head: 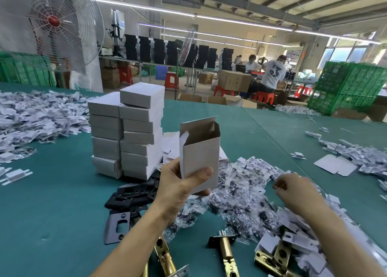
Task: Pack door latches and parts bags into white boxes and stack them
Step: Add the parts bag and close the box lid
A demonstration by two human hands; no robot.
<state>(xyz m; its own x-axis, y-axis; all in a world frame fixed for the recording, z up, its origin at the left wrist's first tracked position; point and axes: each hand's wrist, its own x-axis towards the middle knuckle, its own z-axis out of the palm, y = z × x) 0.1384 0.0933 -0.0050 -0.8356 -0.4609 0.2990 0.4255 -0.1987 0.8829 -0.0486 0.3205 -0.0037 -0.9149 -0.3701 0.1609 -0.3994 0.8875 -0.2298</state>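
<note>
My left hand [180,184] grips the open white box [200,153] upright, just right of the box stack [125,134]. My right hand [292,190] curls over the parts bags [236,184] farther right. I cannot tell if it pinches one. I should hold the box mouth steady.

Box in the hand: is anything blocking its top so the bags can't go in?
Nothing visible does. The left hand holds the white box upright, top flaps open, mouth uncovered. The right hand is over the parts bags beside it, with only air between.
</note>
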